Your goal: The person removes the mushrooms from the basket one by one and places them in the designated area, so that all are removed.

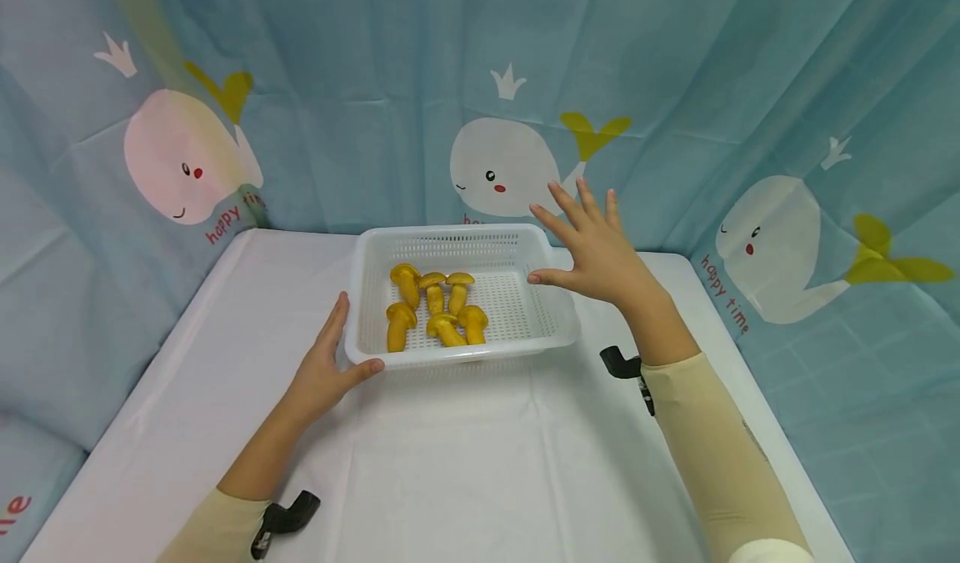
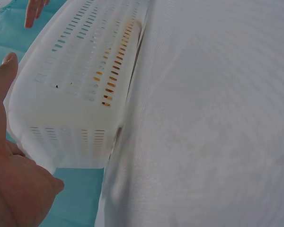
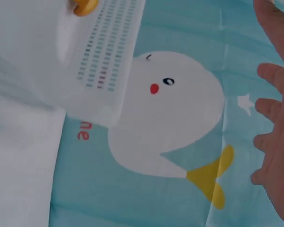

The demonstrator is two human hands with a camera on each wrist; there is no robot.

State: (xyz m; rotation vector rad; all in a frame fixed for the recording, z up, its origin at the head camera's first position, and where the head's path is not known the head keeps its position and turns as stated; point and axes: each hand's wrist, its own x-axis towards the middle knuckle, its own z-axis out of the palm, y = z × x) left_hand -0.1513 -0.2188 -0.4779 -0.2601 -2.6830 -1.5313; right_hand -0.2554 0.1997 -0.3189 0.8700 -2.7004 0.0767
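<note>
A white perforated plastic basket (image 1: 525,348) stands toward the back of the white-covered table. Several yellow mushrooms (image 1: 442,329) with rounded caps lie in its left and middle part. At the basket's left end is my left hand (image 1: 321,379), fingers straight along the end wall and thumb at the near corner of the rim. In the left wrist view this thumb (image 2: 4,75) shows beside the basket's slotted wall. My right hand (image 1: 600,254) is raised with fingers spread over the basket's right end, holding nothing. The right wrist view shows its spread fingers (image 3: 272,75) apart from the basket.
White cloth covers the table (image 1: 450,463). A blue curtain (image 1: 360,113) printed with whales hangs behind and along both sides, close to the table's back edge. A black strap mount (image 1: 288,515) sits on the left wrist, another black mount (image 1: 621,363) on the right.
</note>
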